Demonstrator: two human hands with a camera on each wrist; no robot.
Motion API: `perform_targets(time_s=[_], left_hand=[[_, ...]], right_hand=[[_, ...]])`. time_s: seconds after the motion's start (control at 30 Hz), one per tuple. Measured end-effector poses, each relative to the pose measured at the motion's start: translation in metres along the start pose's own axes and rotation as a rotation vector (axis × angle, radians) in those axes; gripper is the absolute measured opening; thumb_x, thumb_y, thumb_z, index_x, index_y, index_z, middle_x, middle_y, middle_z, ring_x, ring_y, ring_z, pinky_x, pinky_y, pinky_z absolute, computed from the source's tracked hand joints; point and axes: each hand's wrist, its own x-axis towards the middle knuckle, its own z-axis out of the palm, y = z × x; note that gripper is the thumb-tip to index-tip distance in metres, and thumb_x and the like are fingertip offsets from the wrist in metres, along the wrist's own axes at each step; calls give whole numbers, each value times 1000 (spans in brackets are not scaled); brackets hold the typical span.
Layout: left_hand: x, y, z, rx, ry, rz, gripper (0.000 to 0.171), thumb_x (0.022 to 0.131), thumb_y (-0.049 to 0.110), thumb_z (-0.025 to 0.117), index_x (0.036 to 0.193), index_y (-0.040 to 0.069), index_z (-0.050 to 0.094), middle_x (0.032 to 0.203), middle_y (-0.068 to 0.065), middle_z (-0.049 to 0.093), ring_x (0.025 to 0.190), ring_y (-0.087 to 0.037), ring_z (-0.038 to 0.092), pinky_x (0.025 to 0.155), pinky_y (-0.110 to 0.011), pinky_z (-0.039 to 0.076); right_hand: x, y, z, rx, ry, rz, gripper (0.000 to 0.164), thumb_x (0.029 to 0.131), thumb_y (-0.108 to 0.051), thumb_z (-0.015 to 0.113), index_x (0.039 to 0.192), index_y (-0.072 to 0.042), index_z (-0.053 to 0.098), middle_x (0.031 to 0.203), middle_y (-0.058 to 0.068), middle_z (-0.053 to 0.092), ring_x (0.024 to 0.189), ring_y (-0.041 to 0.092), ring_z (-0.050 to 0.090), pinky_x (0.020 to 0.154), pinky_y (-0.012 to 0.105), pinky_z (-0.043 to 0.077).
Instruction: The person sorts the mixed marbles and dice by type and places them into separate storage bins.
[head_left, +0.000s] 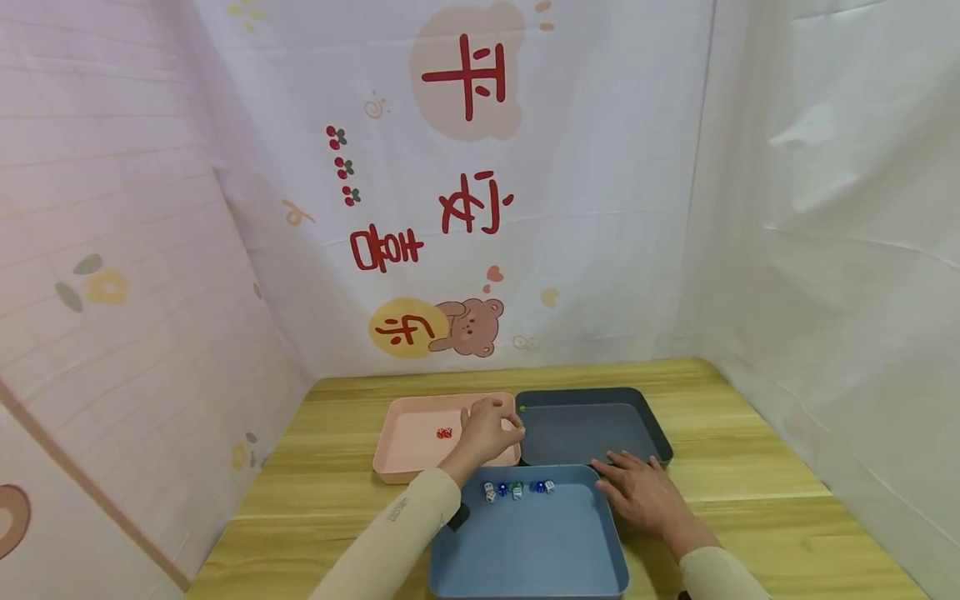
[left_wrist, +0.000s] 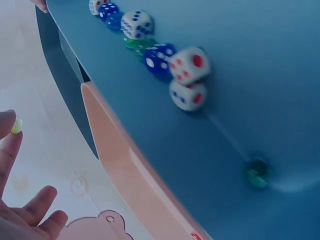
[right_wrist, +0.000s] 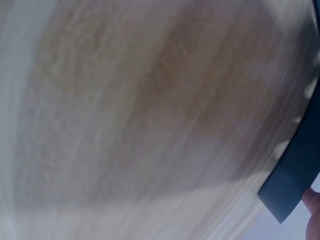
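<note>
My left hand (head_left: 486, 432) is above the side where the pink tray (head_left: 405, 454) meets the dark grey-blue tray (head_left: 592, 427). Between thumb and forefinger it pinches a small yellow-green translucent bead (left_wrist: 17, 125); its other fingers are spread. Inside the dark tray, near its far left corner, lies a green bead (head_left: 522, 409). Two red dice (head_left: 445, 433) sit together in the pink tray. My right hand (head_left: 643, 493) has its fingers extended at the near rim of the dark tray, beside the blue tray's far right corner.
The blue tray (head_left: 532, 550) stands nearest me. Along its far side are white dice (left_wrist: 187, 95), blue dice (left_wrist: 159, 57), and blue and green beads. Another green bead (left_wrist: 258, 174) lies apart in it. Printed cloth hangs behind the wooden table (head_left: 750, 467).
</note>
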Motion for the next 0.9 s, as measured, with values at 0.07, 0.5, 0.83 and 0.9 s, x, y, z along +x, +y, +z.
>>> perform_targets(time_s=[0.07,0.5,0.83,0.9], left_hand=[[3,4,3,-8,-4,-2,3,78,32,70,76,29,69,124,-2,51,122,-27,35,97,-65,5],[28,18,32,-70,19,-6,7,80,37,67,81,31,68,127,-5,48,122,-28,35,101,-60,2],[52,28,53,-93,118,-59,9,79,37,68,82,28,69,118,-5,53,114,-26,41,94,-55,18],[57,28,57,-88,143,-73,9,78,38,68,82,29,69,117,-5,53,113,-26,41,93,-54,19]], right_hand=[[0,0,0,3,-6,-1,42,91,-46,45,126,-24,56,128,9,51,119,35,43,91,66,24],[1,0,1,-4,-30,23,43,91,-48,44,126,-25,55,129,8,50,120,33,42,92,65,23],[2,-2,2,2,-46,24,43,91,-47,44,127,-26,54,129,7,50,121,34,42,93,65,23],[2,-2,1,0,-42,26,43,91,-47,44,127,-26,54,129,7,50,120,34,42,93,65,23]])
